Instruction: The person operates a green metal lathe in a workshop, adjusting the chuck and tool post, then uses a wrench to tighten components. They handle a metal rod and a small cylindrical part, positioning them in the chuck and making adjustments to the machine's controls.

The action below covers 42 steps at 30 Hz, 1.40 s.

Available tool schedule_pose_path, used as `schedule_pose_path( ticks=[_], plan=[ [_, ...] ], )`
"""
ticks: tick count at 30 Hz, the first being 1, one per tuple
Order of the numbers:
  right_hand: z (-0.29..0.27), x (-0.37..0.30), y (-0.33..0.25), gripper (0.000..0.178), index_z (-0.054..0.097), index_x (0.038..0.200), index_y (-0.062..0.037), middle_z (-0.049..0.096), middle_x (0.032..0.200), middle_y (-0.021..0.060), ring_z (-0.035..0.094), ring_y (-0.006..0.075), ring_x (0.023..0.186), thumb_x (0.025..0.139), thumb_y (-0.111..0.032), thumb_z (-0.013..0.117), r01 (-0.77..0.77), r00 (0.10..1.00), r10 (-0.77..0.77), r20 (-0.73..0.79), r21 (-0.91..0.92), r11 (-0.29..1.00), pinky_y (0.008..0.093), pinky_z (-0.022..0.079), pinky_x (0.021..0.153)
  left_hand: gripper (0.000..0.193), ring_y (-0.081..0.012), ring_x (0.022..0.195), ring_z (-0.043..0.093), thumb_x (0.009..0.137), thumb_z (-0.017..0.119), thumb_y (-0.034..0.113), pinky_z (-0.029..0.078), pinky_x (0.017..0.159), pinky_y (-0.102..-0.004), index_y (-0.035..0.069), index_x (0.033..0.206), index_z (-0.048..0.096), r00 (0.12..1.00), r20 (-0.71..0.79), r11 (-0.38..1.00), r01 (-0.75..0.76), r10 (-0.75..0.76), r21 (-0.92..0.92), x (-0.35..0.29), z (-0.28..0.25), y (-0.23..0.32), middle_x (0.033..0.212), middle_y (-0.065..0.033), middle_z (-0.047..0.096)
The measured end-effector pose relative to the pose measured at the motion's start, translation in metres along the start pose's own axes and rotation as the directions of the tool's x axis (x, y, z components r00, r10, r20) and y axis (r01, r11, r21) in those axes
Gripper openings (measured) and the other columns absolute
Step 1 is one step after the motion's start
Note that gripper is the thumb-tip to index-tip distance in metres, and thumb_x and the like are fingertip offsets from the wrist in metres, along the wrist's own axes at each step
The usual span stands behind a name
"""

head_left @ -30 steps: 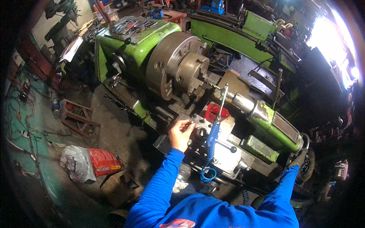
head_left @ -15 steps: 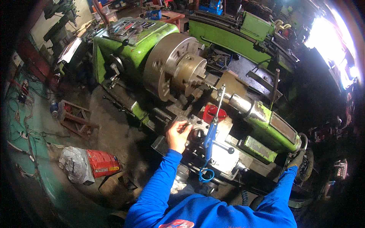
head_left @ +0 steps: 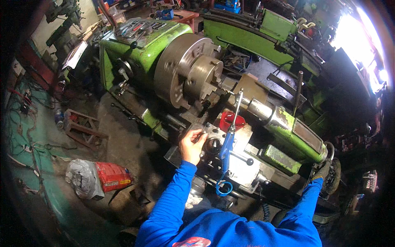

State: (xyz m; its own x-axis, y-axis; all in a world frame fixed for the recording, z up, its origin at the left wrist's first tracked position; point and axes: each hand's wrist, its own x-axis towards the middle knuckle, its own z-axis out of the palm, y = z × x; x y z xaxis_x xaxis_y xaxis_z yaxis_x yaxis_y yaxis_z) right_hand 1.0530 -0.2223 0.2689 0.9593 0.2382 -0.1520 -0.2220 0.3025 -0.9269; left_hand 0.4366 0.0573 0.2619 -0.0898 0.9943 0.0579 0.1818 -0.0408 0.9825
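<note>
I stand over a green lathe (head_left: 148,49) with a large grey chuck (head_left: 185,70). My left hand (head_left: 192,144) reaches out on a blue sleeve, and its fingers are closed on a small handle at the near edge of the grey carriage (head_left: 242,164). A blue oil can (head_left: 227,144) with a long thin spout stands upright on the carriage just right of that hand. Behind it sits a red cup (head_left: 231,120). My right hand (head_left: 322,172), dark and partly hidden, grips the handwheel (head_left: 334,178) at the tailstock (head_left: 288,131) end.
A red and white bag (head_left: 98,178) lies on the dirty floor at lower left, with a metal frame (head_left: 82,127) beyond it. Tools lie in a tray on top of the headstock (head_left: 138,29). A second green machine (head_left: 263,33) stands behind. Bright light glares at upper right.
Both hands stay where they were, the left on the carriage handle and the right on the handwheel. Only the view has shifted slightly.
</note>
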Motion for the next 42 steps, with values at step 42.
schedule_pose_path(
  ticks=[42],
  plan=[
    [-0.133, 0.025, 0.030, 0.036, 0.065, 0.141, -0.0029, 0.071, 0.112, 0.0102, 0.066, 0.0174, 0.092, 0.109, -0.018, 0.059, 0.669, 0.618, -0.621, 0.481, -0.737, 0.095, 0.0332, 0.055, 0.084, 0.052, -0.0409, 0.125, 0.062, 0.102, 0.066, 0.048, 0.048, 0.110, -0.0472, 0.006, 0.134, 0.067, 0.965, -0.208, 0.563, 0.262, -0.159, 0.784, -0.219, -0.150, -0.108, 0.136, -0.0243, 0.064]
  ],
)
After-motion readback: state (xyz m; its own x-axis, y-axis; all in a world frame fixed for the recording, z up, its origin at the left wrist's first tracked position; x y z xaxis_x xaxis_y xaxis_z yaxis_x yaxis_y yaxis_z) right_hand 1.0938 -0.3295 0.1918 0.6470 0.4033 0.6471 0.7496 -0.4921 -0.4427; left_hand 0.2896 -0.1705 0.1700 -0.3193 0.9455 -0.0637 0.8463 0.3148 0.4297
